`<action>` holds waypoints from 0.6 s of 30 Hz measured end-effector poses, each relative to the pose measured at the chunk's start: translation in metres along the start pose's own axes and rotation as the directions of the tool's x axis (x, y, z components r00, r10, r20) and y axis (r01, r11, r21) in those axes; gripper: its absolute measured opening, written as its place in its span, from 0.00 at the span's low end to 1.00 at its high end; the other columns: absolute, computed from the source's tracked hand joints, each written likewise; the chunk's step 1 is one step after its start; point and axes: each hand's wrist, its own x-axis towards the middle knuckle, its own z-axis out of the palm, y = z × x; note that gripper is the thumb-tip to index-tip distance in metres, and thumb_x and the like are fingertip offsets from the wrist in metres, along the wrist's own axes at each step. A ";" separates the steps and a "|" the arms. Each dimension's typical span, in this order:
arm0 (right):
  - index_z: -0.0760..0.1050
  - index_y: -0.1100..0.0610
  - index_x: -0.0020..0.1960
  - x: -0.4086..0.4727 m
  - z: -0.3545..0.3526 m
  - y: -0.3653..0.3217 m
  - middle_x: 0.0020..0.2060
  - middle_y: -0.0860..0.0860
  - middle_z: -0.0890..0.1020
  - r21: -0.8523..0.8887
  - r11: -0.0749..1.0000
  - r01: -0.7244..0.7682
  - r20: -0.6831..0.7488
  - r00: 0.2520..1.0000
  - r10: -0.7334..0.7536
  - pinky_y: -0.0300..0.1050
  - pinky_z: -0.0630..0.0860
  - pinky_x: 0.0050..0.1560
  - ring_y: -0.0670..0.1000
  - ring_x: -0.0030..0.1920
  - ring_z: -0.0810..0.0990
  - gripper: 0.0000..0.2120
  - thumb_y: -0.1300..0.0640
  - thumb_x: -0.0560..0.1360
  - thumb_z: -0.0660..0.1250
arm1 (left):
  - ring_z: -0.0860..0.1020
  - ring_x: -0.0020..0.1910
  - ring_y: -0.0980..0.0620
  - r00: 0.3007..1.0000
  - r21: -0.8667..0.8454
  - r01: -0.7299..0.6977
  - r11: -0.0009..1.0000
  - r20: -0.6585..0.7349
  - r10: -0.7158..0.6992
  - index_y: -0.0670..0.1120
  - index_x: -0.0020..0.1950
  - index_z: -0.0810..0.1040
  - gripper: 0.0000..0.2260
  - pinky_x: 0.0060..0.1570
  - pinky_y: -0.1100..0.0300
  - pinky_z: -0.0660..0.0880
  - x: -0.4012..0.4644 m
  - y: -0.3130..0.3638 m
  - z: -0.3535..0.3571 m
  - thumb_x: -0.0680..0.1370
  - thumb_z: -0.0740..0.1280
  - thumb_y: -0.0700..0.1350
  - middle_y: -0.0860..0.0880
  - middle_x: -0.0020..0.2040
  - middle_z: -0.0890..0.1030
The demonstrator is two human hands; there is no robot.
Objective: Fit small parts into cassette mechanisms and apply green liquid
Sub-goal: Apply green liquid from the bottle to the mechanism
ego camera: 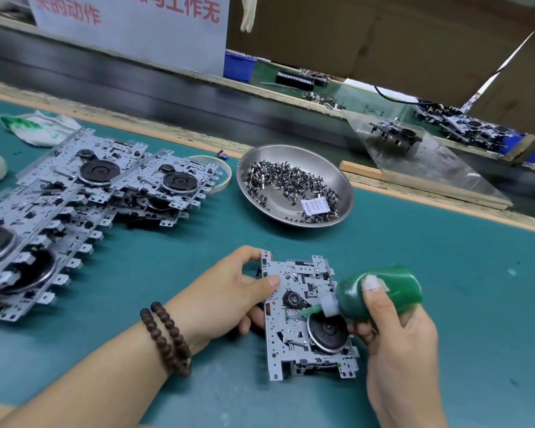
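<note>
Nozzle work is the step I have in hand: I'd keep the green bottle (pixel 380 291) tilted low, tip just beside the small pulley, and squeeze lightly so only a dot lands. My right hand (pixel 396 344) wraps the bottle, fingers curled round it. My left hand (pixel 229 291) pinches the cassette mechanism (pixel 306 316) at its left edge, flat on the mat before me.

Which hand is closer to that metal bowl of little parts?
Left. The left hand, gripping the cassette mechanism, lies just below the steel bowl; the right hand, holding the green bottle, sits lower and further right.
</note>
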 end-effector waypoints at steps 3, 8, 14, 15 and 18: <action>0.81 0.46 0.38 0.000 -0.002 0.000 0.29 0.46 0.80 -0.028 1.000 0.004 0.007 1.000 -0.004 0.33 0.72 0.27 0.40 0.26 0.72 0.04 0.48 0.64 0.73 | 0.73 0.24 0.53 1.000 -0.002 -0.001 1.000 -0.006 0.001 0.47 0.59 0.68 0.10 0.18 0.67 0.63 0.000 -0.001 0.000 0.79 0.62 0.43 0.48 0.31 0.82; 0.78 0.55 0.37 0.000 -0.001 -0.002 0.27 0.49 0.79 0.039 0.999 -0.028 -0.030 0.999 0.029 0.34 0.72 0.25 0.41 0.23 0.69 0.11 0.48 0.62 0.67 | 0.74 0.25 0.53 1.000 -0.013 -0.008 1.000 -0.005 0.007 0.47 0.60 0.68 0.10 0.18 0.67 0.63 0.001 -0.002 -0.001 0.78 0.62 0.43 0.46 0.33 0.83; 0.72 0.56 0.47 0.002 -0.001 -0.007 0.31 0.52 0.78 0.239 0.956 -0.173 -0.011 0.983 0.181 0.34 0.72 0.21 0.43 0.21 0.71 0.14 0.52 0.63 0.66 | 0.72 0.23 0.54 0.999 0.000 -0.034 0.999 -0.002 0.034 0.50 0.59 0.69 0.11 0.19 0.67 0.63 0.001 -0.003 -0.002 0.79 0.62 0.41 0.49 0.28 0.80; 0.72 0.54 0.49 0.002 -0.002 -0.008 0.31 0.52 0.79 0.264 0.947 -0.185 -0.003 0.981 0.193 0.35 0.72 0.21 0.44 0.21 0.72 0.15 0.52 0.64 0.66 | 0.71 0.23 0.54 0.999 0.009 -0.043 0.999 -0.002 0.043 0.51 0.59 0.69 0.11 0.19 0.67 0.63 0.001 -0.004 -0.002 0.79 0.62 0.41 0.49 0.28 0.80; 0.72 0.52 0.50 0.002 -0.003 -0.013 0.29 0.51 0.81 0.330 0.920 -0.212 0.016 0.976 0.219 0.35 0.74 0.22 0.45 0.23 0.76 0.15 0.52 0.64 0.65 | 0.70 0.22 0.55 0.998 0.002 -0.057 0.998 -0.011 0.057 0.52 0.59 0.69 0.11 0.19 0.67 0.64 0.001 -0.004 -0.002 0.78 0.62 0.40 0.50 0.26 0.78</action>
